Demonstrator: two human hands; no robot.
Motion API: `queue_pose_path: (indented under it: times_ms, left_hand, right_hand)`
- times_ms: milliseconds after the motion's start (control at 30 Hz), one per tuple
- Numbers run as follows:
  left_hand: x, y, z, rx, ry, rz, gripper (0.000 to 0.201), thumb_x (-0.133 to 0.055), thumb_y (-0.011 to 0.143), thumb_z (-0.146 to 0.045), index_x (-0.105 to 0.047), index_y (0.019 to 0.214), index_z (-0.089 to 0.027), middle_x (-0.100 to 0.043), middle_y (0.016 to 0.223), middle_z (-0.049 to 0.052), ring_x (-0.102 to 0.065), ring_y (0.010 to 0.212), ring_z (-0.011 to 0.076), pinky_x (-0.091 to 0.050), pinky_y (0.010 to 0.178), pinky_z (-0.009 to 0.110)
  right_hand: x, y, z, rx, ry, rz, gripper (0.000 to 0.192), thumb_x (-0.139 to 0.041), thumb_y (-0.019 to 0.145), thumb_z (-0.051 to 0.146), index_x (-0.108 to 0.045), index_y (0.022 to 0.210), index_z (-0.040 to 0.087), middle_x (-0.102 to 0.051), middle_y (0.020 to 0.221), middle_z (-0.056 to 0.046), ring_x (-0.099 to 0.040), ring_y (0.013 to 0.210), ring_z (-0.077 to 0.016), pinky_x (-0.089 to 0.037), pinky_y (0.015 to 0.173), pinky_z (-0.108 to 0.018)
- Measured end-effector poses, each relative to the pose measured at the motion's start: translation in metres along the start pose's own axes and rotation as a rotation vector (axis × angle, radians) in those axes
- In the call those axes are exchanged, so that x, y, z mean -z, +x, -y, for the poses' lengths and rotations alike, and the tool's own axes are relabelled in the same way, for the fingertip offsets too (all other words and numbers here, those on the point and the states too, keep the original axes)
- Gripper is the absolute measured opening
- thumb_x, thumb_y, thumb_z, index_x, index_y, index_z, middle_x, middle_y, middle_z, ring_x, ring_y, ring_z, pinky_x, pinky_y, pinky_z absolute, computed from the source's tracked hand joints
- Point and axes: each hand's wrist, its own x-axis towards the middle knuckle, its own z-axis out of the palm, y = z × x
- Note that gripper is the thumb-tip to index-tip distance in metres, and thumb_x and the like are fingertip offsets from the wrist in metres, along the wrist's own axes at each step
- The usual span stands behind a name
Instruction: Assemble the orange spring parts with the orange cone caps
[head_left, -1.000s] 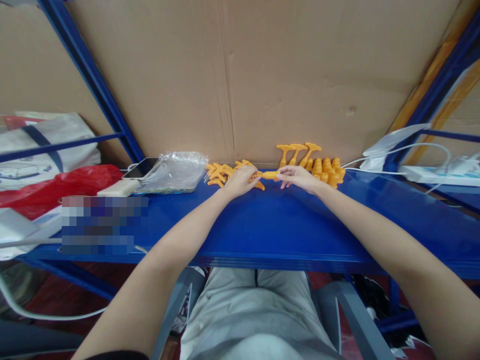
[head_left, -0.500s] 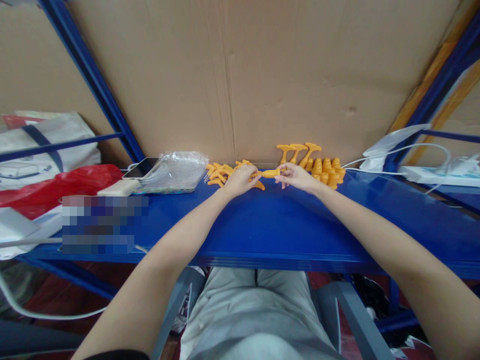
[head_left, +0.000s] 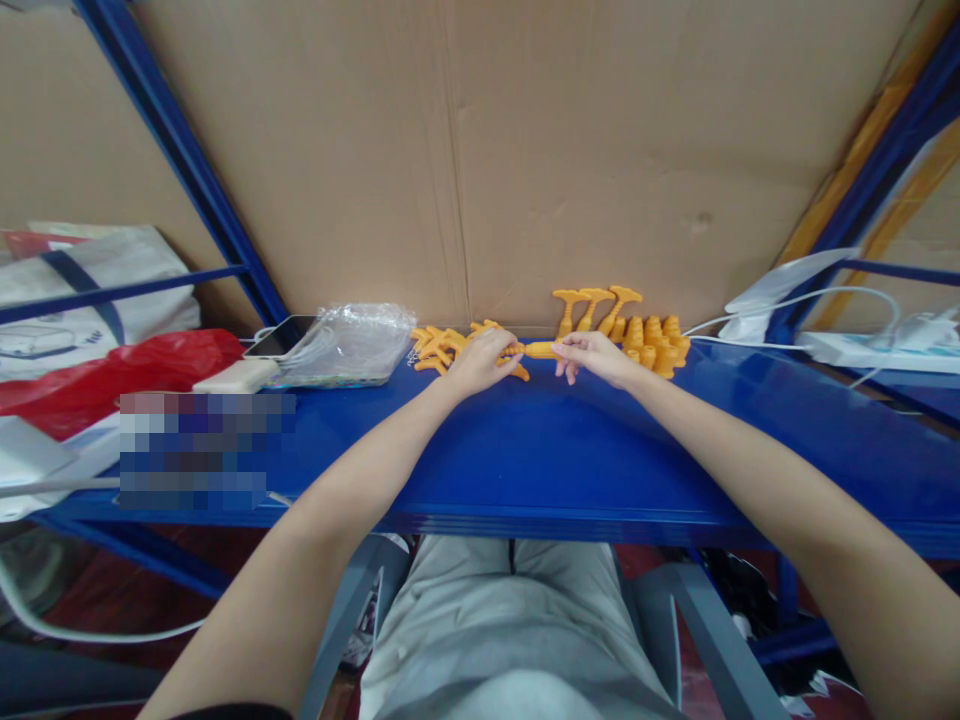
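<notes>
Both my hands meet at the back of a blue shelf (head_left: 540, 450). My left hand (head_left: 480, 362) grips one end of a small orange plastic part (head_left: 537, 350), its fingers curled over a T-shaped piece. My right hand (head_left: 596, 355) pinches the other end, a ribbed cylinder. A heap of orange T-shaped pieces (head_left: 439, 345) lies just left of my left hand. Several orange ribbed cylinders (head_left: 656, 340) stand right of my right hand, with three joined parts (head_left: 596, 303) leaning on the cardboard wall behind.
A clear plastic bag (head_left: 352, 340), a phone (head_left: 281, 336) and a white power bank (head_left: 236, 376) lie at the left. Red and white bags (head_left: 105, 370) fill the far left. White cables and a power strip (head_left: 855, 350) sit at the right. Cardboard (head_left: 480, 150) backs the shelf.
The orange part held between both hands shifted very slightly; my right hand's fingers have regripped its end. Nothing else has moved.
</notes>
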Motion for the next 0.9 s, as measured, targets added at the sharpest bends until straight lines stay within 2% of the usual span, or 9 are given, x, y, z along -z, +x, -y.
queue_pose_path:
  times_ms: [267, 533, 700, 800, 900]
  left_hand:
    - [-0.002, -0.001, 0.004, -0.034, 0.009, -0.04, 0.007, -0.061, 0.094, -0.025, -0.063, 0.097, -0.019, -0.073, 0.1, 0.008, -0.068, 0.096, 0.0227, -0.053, 0.087, 0.037]
    - [0.003, 0.003, 0.002, -0.087, 0.063, 0.057, 0.008, -0.061, 0.094, -0.023, -0.064, 0.099, -0.018, -0.072, 0.099, 0.01, -0.067, 0.099, 0.0245, -0.052, 0.087, 0.037]
    - [0.009, 0.007, -0.003, -0.104, 0.172, 0.081, 0.017, -0.055, 0.1, -0.03, -0.065, 0.095, -0.018, -0.071, 0.099, 0.011, -0.064, 0.098, 0.0257, -0.048, 0.086, 0.037]
    - [0.011, 0.007, -0.006, -0.102, 0.205, 0.098, 0.023, -0.053, 0.102, -0.034, -0.066, 0.094, -0.017, -0.071, 0.099, 0.012, -0.062, 0.099, 0.0268, -0.047, 0.086, 0.038]
    - [0.013, 0.008, -0.011, -0.117, 0.174, 0.149, 0.026, -0.049, 0.104, -0.034, -0.066, 0.095, -0.017, -0.072, 0.098, 0.012, -0.062, 0.098, 0.0267, -0.047, 0.087, 0.039]
  right_hand:
    - [-0.004, 0.004, -0.007, -0.054, 0.104, -0.003, 0.055, -0.081, 0.076, 0.067, -0.061, 0.063, 0.018, -0.068, 0.057, -0.006, -0.058, 0.044, -0.012, -0.047, 0.047, -0.026]
    - [-0.002, 0.004, -0.007, -0.112, 0.136, -0.022, 0.04, -0.082, 0.085, 0.048, -0.058, 0.071, 0.019, -0.067, 0.058, -0.002, -0.056, 0.046, -0.0091, -0.045, 0.048, -0.021]
    - [0.002, 0.005, -0.008, -0.08, 0.11, -0.01, 0.036, -0.078, 0.088, 0.043, -0.056, 0.071, 0.02, -0.065, 0.059, -0.001, -0.054, 0.046, -0.0085, -0.043, 0.048, -0.021]
    - [0.002, 0.007, -0.011, -0.042, 0.022, -0.025, 0.034, -0.073, 0.091, 0.043, -0.053, 0.074, 0.021, -0.063, 0.06, 0.001, -0.052, 0.046, -0.0092, -0.041, 0.048, -0.022]
    - [0.001, 0.009, -0.014, 0.087, -0.125, -0.104, 0.033, -0.068, 0.092, 0.048, -0.05, 0.08, 0.023, -0.057, 0.061, 0.004, -0.048, 0.047, -0.0099, -0.039, 0.05, -0.024]
